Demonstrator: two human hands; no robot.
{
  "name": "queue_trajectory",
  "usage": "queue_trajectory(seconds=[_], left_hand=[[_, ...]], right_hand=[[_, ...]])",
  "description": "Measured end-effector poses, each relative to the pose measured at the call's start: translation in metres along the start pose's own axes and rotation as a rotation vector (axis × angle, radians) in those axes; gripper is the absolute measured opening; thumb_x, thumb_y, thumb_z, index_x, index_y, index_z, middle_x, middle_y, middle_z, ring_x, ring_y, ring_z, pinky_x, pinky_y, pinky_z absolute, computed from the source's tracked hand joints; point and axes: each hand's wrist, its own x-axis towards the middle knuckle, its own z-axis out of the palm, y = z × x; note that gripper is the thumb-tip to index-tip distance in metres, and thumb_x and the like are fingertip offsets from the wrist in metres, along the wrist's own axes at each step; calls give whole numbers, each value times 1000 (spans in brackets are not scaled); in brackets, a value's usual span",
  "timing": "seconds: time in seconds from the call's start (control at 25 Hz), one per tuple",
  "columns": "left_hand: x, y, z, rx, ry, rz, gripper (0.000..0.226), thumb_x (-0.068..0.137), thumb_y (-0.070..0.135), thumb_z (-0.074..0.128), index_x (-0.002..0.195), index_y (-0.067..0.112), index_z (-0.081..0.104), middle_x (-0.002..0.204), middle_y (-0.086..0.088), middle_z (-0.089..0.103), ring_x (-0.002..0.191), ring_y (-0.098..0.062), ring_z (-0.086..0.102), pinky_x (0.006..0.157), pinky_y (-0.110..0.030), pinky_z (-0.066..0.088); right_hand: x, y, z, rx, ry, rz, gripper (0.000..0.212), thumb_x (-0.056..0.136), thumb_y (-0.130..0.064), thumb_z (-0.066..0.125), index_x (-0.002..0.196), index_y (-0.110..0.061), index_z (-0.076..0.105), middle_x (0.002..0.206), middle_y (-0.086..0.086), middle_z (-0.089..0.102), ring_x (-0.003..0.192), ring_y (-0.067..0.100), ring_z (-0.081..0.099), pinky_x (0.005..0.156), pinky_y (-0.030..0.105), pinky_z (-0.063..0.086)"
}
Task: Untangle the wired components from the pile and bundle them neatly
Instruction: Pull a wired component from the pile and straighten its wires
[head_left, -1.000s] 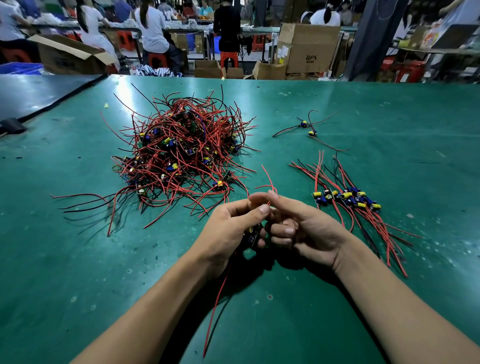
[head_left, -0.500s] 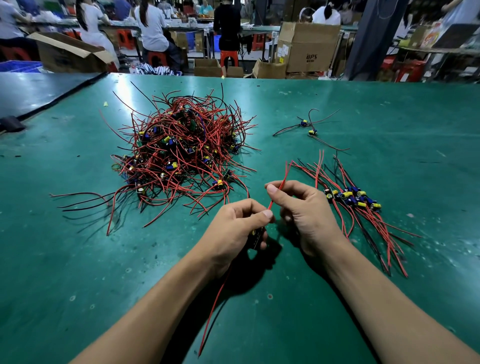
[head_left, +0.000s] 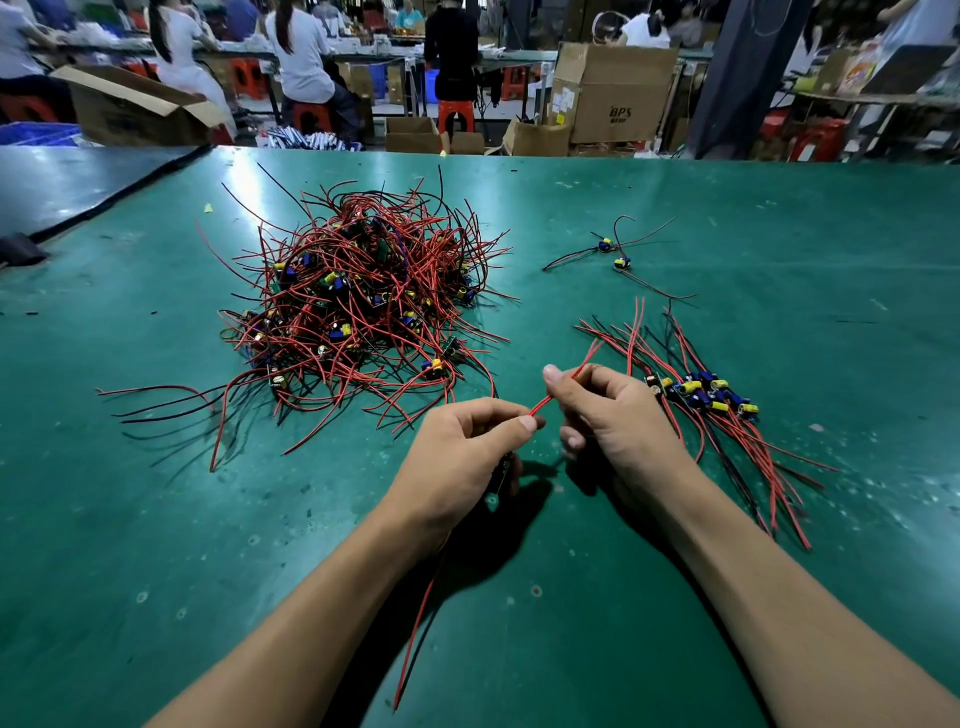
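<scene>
Both hands (head_left: 540, 421) pinch one red wire (head_left: 563, 384); small bundle (head_left: 701, 397) lies right, big pile (head_left: 358, 312) still waits left.

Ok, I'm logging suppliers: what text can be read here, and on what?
"BPS": on the tall cardboard box beyond the table.
The small line under it and that box's white stickers: too blurred to read.
Nothing legible on the wired components.

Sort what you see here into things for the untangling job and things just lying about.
Job: tangled pile, neat bundle, red wire held by left hand and right hand.
Lying about: cardboard boxes, yellow scrap, red stools.
</scene>
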Motion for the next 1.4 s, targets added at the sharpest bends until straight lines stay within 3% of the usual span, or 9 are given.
queue_trajectory(seconds=[0.12, 0.28, 0.4, 0.48, 0.64, 0.84, 1.04, 1.16, 1.4], left_hand=[[-1, 0, 1, 5, -17, 13, 11, 91, 12, 64, 86, 10, 74, 55, -9, 58, 38, -13, 48, 42, -18, 36], [0, 2, -1, -56, -23, -45, 12, 90, 9, 63, 85, 2, 72, 51, -10, 54, 36, -15, 46, 41, -18, 37], [0, 5, -3, -75, -47, -89, 14, 90, 8, 62, 82, 2, 71, 50, -6, 56, 37, -12, 46, 40, -17, 38], [1, 7, -1, -82, -56, -93, 15, 91, 7, 62, 80, 2, 70, 53, -6, 58, 38, -10, 47, 39, -16, 38], [3, 7, -2, -53, -39, -81, 14, 90, 9, 62, 81, 1, 70, 51, -8, 53, 38, -12, 47, 42, -16, 38], [4, 5, -2, -16, -56, -77, 15, 90, 11, 63, 82, 3, 72, 53, -10, 56, 40, -15, 48, 44, -17, 39], [4, 6, -1, -8, -83, -61, 15, 91, 11, 63, 81, 4, 72, 74, -23, 57, 43, -15, 49, 46, -19, 42], [4, 6, -4, 5, -98, -61, 16, 91, 12, 63, 81, 7, 73, 66, -19, 57, 42, -16, 49, 47, -19, 41], [4, 4, -3, 14, -111, -51, 14, 90, 12, 63, 82, 7, 73, 58, -19, 57, 41, -15, 49, 45, -18, 40]], right_hand=[[-2, -2, 2, 37, -162, 44, 20, 73, -38, 83, 72, -25, 67, 58, -2, 50, 42, 11, 40, 42, 20, 30], [-4, -1, 5, 113, -245, 60, 24, 75, -28, 79, 94, -14, 75, 61, -3, 58, 42, 5, 36, 39, 16, 30], [-2, -1, 4, -30, -41, -63, 34, 73, -39, 81, 92, -11, 76, 50, -4, 50, 37, 7, 32, 38, 16, 25], [3, -2, 1, -234, 129, -234, 26, 82, -35, 78, 88, -10, 77, 46, -12, 52, 38, 3, 39, 41, 18, 31], [8, -3, 2, -519, 298, -485, 17, 87, -29, 77, 76, -16, 77, 72, -7, 72, 72, 11, 66, 68, 25, 47], [12, 1, -4, -578, 474, -626, 23, 84, -29, 80, 72, -11, 74, 72, 1, 69, 66, 13, 62, 63, 23, 44], [15, -2, -5, -436, 511, -582, 23, 85, -31, 79, 66, -24, 68, 63, -10, 64, 57, 0, 53, 61, 14, 39], [15, -4, -6, -345, 448, -423, 36, 90, -42, 72, 64, -18, 65, 45, -9, 46, 44, 11, 39, 49, 26, 33], [13, -17, -4, 268, 241, -34, 45, 100, -34, 59, 61, -10, 60, 51, -4, 36, 31, 7, 26, 35, 17, 22]])
